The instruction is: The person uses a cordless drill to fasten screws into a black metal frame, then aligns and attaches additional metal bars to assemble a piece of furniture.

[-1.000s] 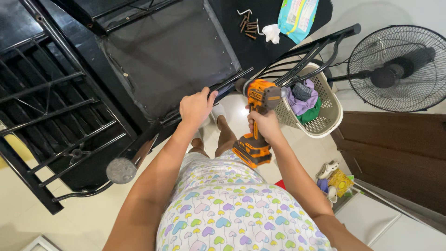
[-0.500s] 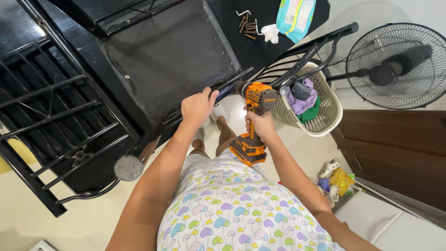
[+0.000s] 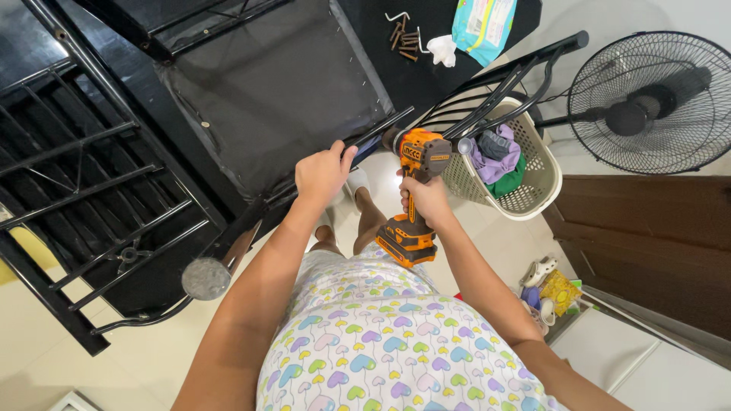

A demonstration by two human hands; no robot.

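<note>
My right hand (image 3: 425, 196) grips the handle of an orange and black cordless drill (image 3: 415, 194), its nose pointed at the edge of an upturned black chair (image 3: 259, 99). My left hand (image 3: 324, 173) clasps the black metal bar of the chair frame (image 3: 365, 137) just left of the drill's nose. The chair's dark fabric underside faces me, with black metal frame rails (image 3: 99, 198) spreading to the left. A round grey foot pad (image 3: 206, 278) caps one leg near my left elbow.
A cream laundry basket (image 3: 533, 183) with clothes sits right of the drill. A black floor fan (image 3: 655, 103) stands at far right. Loose screws (image 3: 406, 34), a white piece and a blue packet (image 3: 481, 27) lie on a black surface at the top. Small toys (image 3: 550, 289) lie by a brown cabinet.
My hands and the drill hold the same position against the chair frame. The view has shifted slightly; nothing else has visibly moved.
</note>
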